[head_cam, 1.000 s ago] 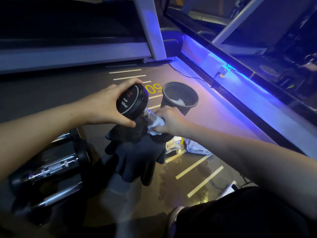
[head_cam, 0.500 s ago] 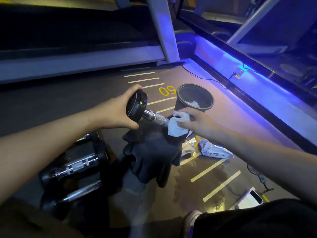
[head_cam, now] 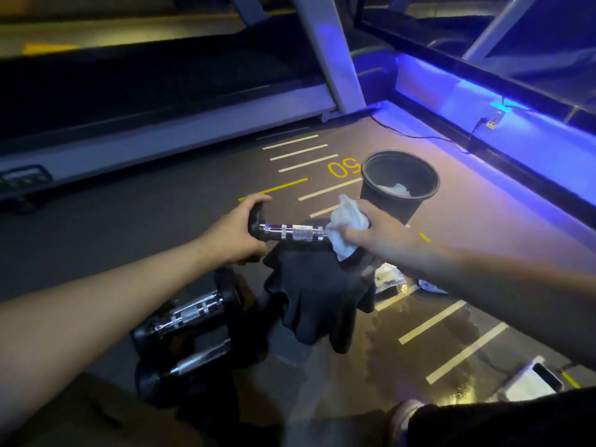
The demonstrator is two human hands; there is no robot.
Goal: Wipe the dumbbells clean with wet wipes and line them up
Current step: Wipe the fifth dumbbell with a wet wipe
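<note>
I hold a black dumbbell with a chrome handle [head_cam: 292, 233] level above the floor. My left hand [head_cam: 237, 233] grips its left weight head. My right hand [head_cam: 375, 235] presses a white wet wipe [head_cam: 346, 221] around the right end of the handle, hiding the right head. Two more dumbbells [head_cam: 190, 317] lie side by side on the floor at lower left, chrome handles showing.
Black gloves [head_cam: 322, 298] lie on the floor under the held dumbbell. A black bin [head_cam: 400, 185] with used wipes stands behind my right hand. A wipe packet [head_cam: 388, 279] lies right of the gloves. Treadmill frames border the back and right; a wet patch shines on the floor.
The dumbbell has turned from tilted to level, its chrome handle now fully in view. My right hand with the wipe has slid to the handle's right end.
</note>
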